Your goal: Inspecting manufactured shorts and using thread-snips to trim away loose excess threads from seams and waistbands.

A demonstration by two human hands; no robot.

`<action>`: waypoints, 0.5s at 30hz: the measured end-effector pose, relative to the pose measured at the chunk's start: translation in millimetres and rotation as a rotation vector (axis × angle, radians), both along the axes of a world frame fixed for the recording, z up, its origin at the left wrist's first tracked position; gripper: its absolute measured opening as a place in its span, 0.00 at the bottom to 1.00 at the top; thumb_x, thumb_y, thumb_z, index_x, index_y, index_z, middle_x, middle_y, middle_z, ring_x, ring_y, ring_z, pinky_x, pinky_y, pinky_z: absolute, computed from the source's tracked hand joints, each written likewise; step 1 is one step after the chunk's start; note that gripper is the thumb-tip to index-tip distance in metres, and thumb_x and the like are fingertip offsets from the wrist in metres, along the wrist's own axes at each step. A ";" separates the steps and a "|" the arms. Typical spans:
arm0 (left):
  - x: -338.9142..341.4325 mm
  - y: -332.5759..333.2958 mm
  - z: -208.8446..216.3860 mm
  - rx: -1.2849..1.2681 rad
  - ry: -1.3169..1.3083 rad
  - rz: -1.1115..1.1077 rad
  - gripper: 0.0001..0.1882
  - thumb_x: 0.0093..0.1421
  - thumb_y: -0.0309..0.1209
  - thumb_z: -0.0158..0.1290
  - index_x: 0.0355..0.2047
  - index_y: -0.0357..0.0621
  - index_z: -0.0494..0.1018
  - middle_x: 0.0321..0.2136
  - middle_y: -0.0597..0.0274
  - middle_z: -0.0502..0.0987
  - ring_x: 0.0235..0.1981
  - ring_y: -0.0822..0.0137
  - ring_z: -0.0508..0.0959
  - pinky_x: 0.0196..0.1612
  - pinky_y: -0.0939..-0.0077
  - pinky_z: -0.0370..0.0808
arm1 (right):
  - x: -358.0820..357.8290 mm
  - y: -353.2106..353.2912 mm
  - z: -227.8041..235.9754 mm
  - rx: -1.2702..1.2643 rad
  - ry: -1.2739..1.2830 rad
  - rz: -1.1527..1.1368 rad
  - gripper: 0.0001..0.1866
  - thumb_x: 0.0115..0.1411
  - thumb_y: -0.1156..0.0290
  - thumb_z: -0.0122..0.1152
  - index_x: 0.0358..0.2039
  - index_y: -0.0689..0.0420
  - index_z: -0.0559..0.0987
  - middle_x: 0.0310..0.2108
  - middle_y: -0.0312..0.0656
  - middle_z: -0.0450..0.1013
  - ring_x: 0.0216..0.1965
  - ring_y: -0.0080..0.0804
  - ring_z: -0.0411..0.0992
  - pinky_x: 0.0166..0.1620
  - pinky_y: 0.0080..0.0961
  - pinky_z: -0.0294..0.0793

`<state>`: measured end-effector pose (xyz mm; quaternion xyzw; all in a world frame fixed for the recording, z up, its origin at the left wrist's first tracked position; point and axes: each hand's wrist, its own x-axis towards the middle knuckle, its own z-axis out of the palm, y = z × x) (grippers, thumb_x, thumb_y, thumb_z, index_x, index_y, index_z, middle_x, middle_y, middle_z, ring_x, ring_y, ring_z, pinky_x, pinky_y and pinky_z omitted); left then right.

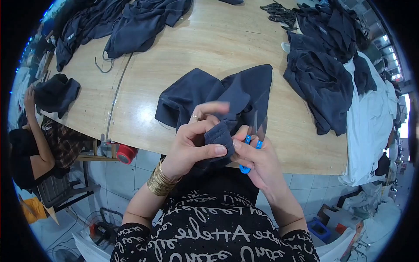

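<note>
Dark navy shorts (196, 89) lie partly on the table's front edge, with their gathered waistband (219, 134) lifted toward me. My left hand (194, 142) pinches that waistband between thumb and fingers; its index finger is raised and blurred. At the waistband's right side, my right hand (255, 159) grips the cloth with thumb and fingertips. Small scissors with blue handles (245, 169) are tucked in the same right hand, their blades pointing away from me and slightly apart. The rest of the waistband is hidden behind my fingers.
Dark garments (142, 26) are heaped at the far left, and more dark shorts (318, 78) lie at the right beside white cloth (364, 126) hanging over the edge. A co-worker's arm (39, 131) reaches a dark garment at the left. A red container (126, 153) sits below the table edge.
</note>
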<state>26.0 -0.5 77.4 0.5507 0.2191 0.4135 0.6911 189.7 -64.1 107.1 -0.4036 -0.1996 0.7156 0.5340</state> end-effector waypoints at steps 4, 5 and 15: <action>4.1 -2.5 10.4 -0.227 -0.119 -0.091 0.06 0.52 0.24 0.59 0.31 0.39 0.75 0.41 0.61 0.73 0.39 0.73 0.70 0.46 0.79 0.66 | 1.2 -2.9 -2.8 -0.005 -0.072 -0.002 0.05 0.58 0.73 0.61 0.31 0.59 0.73 0.20 0.27 0.64 0.18 0.10 0.56 0.21 0.10 0.51; 2.8 -1.5 8.2 -0.228 -0.119 -0.090 0.06 0.52 0.24 0.59 0.31 0.39 0.75 0.41 0.61 0.73 0.39 0.73 0.70 0.46 0.79 0.66 | 2.3 -1.9 -1.5 -0.006 -0.072 -0.001 0.05 0.58 0.73 0.61 0.31 0.59 0.73 0.20 0.27 0.64 0.18 0.10 0.56 0.21 0.10 0.51; -6.0 1.2 4.9 0.202 0.180 0.091 0.08 0.52 0.25 0.59 0.32 0.40 0.74 0.39 0.61 0.74 0.41 0.70 0.71 0.46 0.77 0.66 | 20.7 -13.9 23.6 0.628 -1.687 0.044 0.17 0.50 0.61 0.65 0.40 0.52 0.74 0.23 0.31 0.66 0.23 0.26 0.61 0.37 0.27 0.51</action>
